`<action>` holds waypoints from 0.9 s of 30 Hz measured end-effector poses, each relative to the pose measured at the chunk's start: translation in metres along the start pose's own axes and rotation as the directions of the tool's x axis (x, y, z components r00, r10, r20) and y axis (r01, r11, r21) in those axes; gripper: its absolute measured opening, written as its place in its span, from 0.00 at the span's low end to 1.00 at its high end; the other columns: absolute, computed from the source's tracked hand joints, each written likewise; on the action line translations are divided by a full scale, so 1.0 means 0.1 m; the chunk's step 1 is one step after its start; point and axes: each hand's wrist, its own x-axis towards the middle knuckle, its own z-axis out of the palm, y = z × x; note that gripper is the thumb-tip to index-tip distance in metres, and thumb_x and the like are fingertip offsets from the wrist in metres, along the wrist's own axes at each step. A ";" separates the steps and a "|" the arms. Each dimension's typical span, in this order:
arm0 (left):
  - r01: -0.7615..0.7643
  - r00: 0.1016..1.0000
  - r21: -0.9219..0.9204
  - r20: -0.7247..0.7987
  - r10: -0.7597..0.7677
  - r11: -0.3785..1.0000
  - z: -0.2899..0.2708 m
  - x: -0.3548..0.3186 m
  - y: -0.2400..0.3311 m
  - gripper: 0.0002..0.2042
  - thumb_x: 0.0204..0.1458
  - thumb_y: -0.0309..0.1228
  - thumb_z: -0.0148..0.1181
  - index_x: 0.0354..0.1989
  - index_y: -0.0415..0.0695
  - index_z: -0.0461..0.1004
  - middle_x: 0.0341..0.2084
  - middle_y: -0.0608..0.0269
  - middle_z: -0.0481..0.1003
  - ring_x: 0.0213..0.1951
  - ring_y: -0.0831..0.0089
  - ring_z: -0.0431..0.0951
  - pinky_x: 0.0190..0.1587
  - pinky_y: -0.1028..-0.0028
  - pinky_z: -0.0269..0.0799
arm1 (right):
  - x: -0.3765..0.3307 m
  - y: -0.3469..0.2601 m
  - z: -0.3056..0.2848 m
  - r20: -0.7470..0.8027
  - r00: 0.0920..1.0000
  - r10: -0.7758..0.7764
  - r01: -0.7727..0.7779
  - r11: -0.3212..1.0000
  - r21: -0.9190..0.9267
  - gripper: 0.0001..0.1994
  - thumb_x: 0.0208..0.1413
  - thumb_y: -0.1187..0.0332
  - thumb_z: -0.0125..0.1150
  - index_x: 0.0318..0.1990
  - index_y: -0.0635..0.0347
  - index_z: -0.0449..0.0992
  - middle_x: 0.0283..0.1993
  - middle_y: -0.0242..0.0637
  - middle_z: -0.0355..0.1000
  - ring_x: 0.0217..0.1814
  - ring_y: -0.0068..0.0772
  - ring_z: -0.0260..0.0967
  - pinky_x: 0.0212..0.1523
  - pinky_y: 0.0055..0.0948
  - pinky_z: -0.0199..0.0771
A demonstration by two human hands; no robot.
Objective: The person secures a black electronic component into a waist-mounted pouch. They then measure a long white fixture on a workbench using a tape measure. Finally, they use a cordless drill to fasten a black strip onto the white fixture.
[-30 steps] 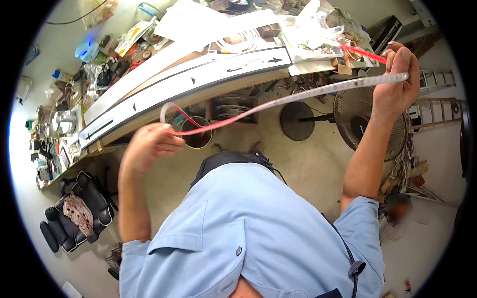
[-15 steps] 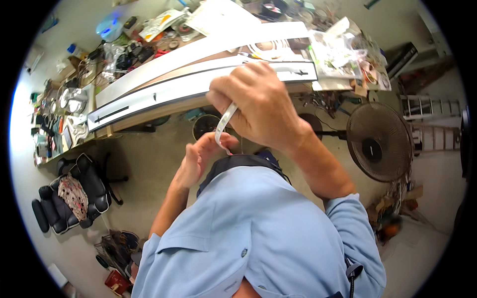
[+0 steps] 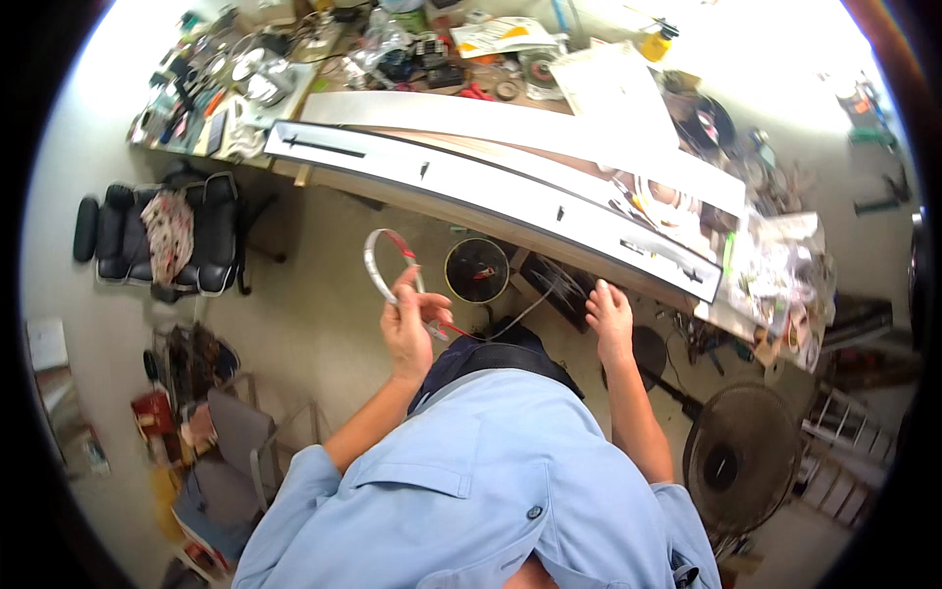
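My left hand (image 3: 410, 329), in front of my waist, pinches a narrow flexible white strip with red stretches, which looks like an LED strip (image 3: 374, 263). It loops up above the fingers, and a red end trails down toward my belt. A thin grey strand (image 3: 533, 312) runs up to the right from near there; whether it belongs to the strip I cannot tell. Off to the right, below the bench edge, my right hand (image 3: 612, 316) has its fingers curled together; anything in them is hidden. Ahead on the workbench lies a long white channel with black edges (image 3: 491, 187).
Behind the channel, a long white panel (image 3: 442, 110) lies among cluttered tools and bags. Below the bench stand a round bin (image 3: 477, 270) and a dark box of cords (image 3: 559, 285). A floor fan (image 3: 743, 458) is at right, a black chair (image 3: 213, 236) at left.
My right hand has moved away from the strip, down and to the right. My left hand still holds the strip, which now loops upward. The view has turned and shows more floor.
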 end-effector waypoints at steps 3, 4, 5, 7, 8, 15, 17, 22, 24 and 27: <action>0.088 0.949 -0.190 -0.281 -0.140 0.978 -0.16 0.27 -0.13 0.20 0.71 0.42 0.47 0.67 0.47 0.67 0.28 0.61 0.79 0.22 0.79 0.72 0.32 0.74 0.72 | 0.64 0.25 -0.07 0.069 0.966 0.248 -0.258 0.927 0.271 0.46 0.63 0.42 0.60 0.74 0.67 0.50 0.70 0.60 0.62 0.70 0.55 0.65 0.67 0.49 0.68; 0.104 0.945 -0.285 -0.272 -0.184 0.953 -0.27 0.39 -0.20 0.20 0.71 0.41 0.48 0.67 0.48 0.67 0.28 0.61 0.79 0.22 0.80 0.71 0.32 0.74 0.71 | 0.88 0.31 -0.02 0.109 0.951 0.289 -0.309 0.871 0.382 0.48 0.63 0.43 0.62 0.76 0.65 0.44 0.73 0.60 0.58 0.72 0.56 0.62 0.70 0.50 0.64; 0.121 0.941 -0.377 -0.252 -0.228 0.918 -0.30 0.48 -0.20 0.20 0.70 0.41 0.49 0.67 0.50 0.67 0.27 0.62 0.79 0.21 0.80 0.70 0.32 0.74 0.70 | 1.06 0.34 0.05 0.155 0.952 0.262 -0.304 0.855 0.420 0.48 0.63 0.44 0.63 0.76 0.64 0.44 0.73 0.59 0.58 0.73 0.56 0.61 0.71 0.51 0.62; 0.126 0.919 -0.442 -0.285 -0.272 0.888 -0.35 0.71 -0.19 0.20 0.69 0.40 0.51 0.69 0.57 0.67 0.25 0.67 0.76 0.21 0.80 0.67 0.33 0.72 0.67 | 1.38 0.41 0.19 0.232 0.949 0.212 -0.304 0.810 0.502 0.47 0.62 0.46 0.64 0.77 0.61 0.43 0.73 0.57 0.58 0.73 0.56 0.60 0.73 0.52 0.58; 0.122 0.916 -0.463 -0.289 -0.279 0.878 -0.38 0.82 -0.15 0.20 0.69 0.40 0.50 0.69 0.59 0.67 0.25 0.68 0.76 0.21 0.80 0.66 0.33 0.72 0.67 | 1.46 0.36 0.27 0.239 0.942 0.237 -0.332 0.774 0.540 0.43 0.62 0.50 0.65 0.75 0.58 0.48 0.72 0.52 0.60 0.73 0.55 0.59 0.74 0.52 0.55; -0.049 0.816 -0.483 -0.524 -0.243 0.874 -0.65 1.72 -0.20 0.18 0.67 0.42 0.55 0.64 0.66 0.68 0.31 0.67 0.76 0.27 0.75 0.72 0.49 0.58 0.79 | 1.62 0.39 0.42 0.208 0.940 0.272 -0.341 0.697 0.631 0.26 0.63 0.61 0.62 0.65 0.57 0.64 0.62 0.48 0.65 0.64 0.54 0.64 0.70 0.55 0.62; -0.033 0.819 -0.418 -0.532 -0.215 0.908 -0.74 2.02 -0.26 0.16 0.66 0.41 0.56 0.62 0.66 0.69 0.32 0.66 0.77 0.27 0.75 0.72 0.35 0.69 0.76 | 1.62 0.35 0.33 0.194 0.949 0.248 -0.314 0.711 0.629 0.29 0.60 0.57 0.66 0.66 0.53 0.64 0.65 0.47 0.64 0.64 0.50 0.64 0.73 0.53 0.55; 0.071 0.799 -0.406 -0.523 -0.295 0.911 -1.16 2.80 -0.34 0.15 0.64 0.42 0.60 0.57 0.58 0.72 0.38 0.64 0.76 0.25 0.78 0.69 0.24 0.79 0.62 | 1.32 -0.15 0.35 0.009 0.939 0.345 -0.307 0.824 0.476 0.35 0.54 0.46 0.71 0.63 0.58 0.68 0.61 0.44 0.67 0.60 0.48 0.67 0.63 0.46 0.70; 0.120 0.763 -0.417 -0.542 -0.353 0.901 -1.20 3.12 -0.32 0.19 0.56 0.50 0.70 0.46 0.53 0.73 0.34 0.63 0.74 0.24 0.76 0.69 0.21 0.79 0.60 | 1.26 -0.34 0.33 -0.030 0.919 0.393 -0.338 0.825 0.453 0.34 0.52 0.44 0.73 0.58 0.56 0.72 0.54 0.41 0.71 0.55 0.44 0.69 0.61 0.43 0.72; 0.151 0.824 -0.367 -0.466 -0.322 0.918 -0.93 3.43 -0.02 0.26 0.48 0.56 0.74 0.42 0.50 0.71 0.29 0.68 0.67 0.24 0.76 0.68 0.20 0.80 0.58 | 1.20 -0.48 0.17 -0.086 0.883 0.461 -0.392 0.826 0.405 0.32 0.50 0.42 0.74 0.53 0.57 0.75 0.46 0.40 0.73 0.48 0.42 0.73 0.54 0.40 0.77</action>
